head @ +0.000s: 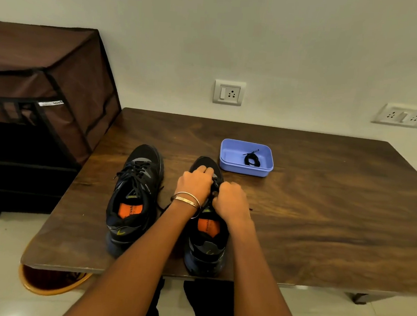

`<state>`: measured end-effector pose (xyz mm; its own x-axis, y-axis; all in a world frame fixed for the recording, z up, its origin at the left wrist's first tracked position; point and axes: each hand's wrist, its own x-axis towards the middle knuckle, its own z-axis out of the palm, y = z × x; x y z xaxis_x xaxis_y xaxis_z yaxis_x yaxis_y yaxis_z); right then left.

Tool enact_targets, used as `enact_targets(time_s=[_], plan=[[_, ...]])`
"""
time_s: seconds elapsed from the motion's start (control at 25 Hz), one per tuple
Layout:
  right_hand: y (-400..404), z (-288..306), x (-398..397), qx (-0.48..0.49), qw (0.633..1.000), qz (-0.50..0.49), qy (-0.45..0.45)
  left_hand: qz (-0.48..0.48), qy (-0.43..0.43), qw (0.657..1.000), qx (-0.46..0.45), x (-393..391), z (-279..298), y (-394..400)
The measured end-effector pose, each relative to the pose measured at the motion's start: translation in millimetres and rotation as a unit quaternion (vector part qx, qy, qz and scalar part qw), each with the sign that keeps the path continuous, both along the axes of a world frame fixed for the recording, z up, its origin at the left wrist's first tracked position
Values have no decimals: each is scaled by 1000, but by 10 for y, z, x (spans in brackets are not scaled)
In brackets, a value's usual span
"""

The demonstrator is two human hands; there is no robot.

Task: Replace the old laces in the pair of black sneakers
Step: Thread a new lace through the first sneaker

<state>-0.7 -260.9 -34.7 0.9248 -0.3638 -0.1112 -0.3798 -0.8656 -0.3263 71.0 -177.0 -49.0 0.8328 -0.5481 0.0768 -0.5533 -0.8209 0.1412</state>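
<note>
Left hand (pixel 197 182) and right hand (pixel 231 199): both down on the lacing of the right-hand sneaker (pixel 207 222), fingers curled in over the eyelet rows. Left sits nearer the toe, knuckles up, two bangles (pixel 186 201) at the wrist. Right sits nearer the tongue, just beside the left, and appears to pinch a strand of the old lace (pixel 214 192). I cannot tell exactly what the left fingertips hold; they are hidden under the knuckles.

Key relation: this sneaker's long axis runs straight away from me, heel at the near table edge, toe pointing to the wall. The lace rows therefore cross left to right between my two hands. Judgement: the pull should go back toward the heel, one hand per side, neither clearly better placed.

Outward from this sneaker:
- Left of it, a gap apart and parallel, the second sneaker (pixel 134 197), fully laced with loose ends, untouched.
- Beyond its toe and to the right, close by, a blue plastic tray (pixel 230 152) holding one coiled black lace (pixel 251 159), presumably a new one.
- Under both, the dark wooden table (pixel 322 216).
- Far left of it, off the table, a brown fabric cabinet (pixel 46 75).

Progress, judged: early; old lace not yet out of either sneaker.
</note>
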Motion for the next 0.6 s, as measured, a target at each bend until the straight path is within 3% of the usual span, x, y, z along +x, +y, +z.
enact_targets(time_s=[0.08, 0.12, 0.2, 0.24, 0.28, 0.32, 0.4, 0.44, 0.52, 0.6], plan=[[27, 16, -18, -3, 1000, -9, 5, 123, 38, 980, -149, 18, -19, 43], [42, 22, -24, -4, 1000, -10, 10, 199, 85, 948, -235, 34, -21, 76], [58, 18, -27, -1, 1000, -16, 13, 294, 195, 839, -414, 69, -30, 161], [53, 16, -29, 0, 1000, -21, 9, 299, 227, 802, -464, 69, -23, 190], [43, 9, -35, 5, 1000, -30, 1, 285, 230, 806, -466, 71, 1, 210], [26, -3, -38, 15, 999, -42, -8, 253, 198, 848, -422, 79, 11, 230], [6, -26, -48, 37, 997, -63, -21, 153, 75, 953, -250, 68, 23, 217], [8, -30, -53, 43, 997, -67, -23, 87, 21, 984, -153, 44, 64, 191], [14, -25, -67, 49, 996, -71, -27, -6, -20, 1000, 8, -23, 174, 68], [8, 11, -84, 48, 996, -72, -33, -3, -13, 998, 54, -97, 236, -87]])
